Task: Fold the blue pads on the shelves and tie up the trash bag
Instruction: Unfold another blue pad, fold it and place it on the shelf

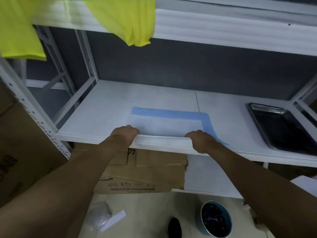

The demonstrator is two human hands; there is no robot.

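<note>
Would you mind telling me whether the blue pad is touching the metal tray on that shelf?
Apart. The head view shows bare white shelf between the blue pad and the metal tray to its right.

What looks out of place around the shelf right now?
The yellow cloth hangs crumpled over the upper shelf's edge. Loose plastic wrap and a paper strip lie on the floor. The blue pad lies flat, both hands at its near edge.

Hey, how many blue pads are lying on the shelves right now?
1. A single white pad with blue borders lies on the middle white shelf, near its front edge; left hand and right hand grip its near edge. Others may be out of view.
</note>
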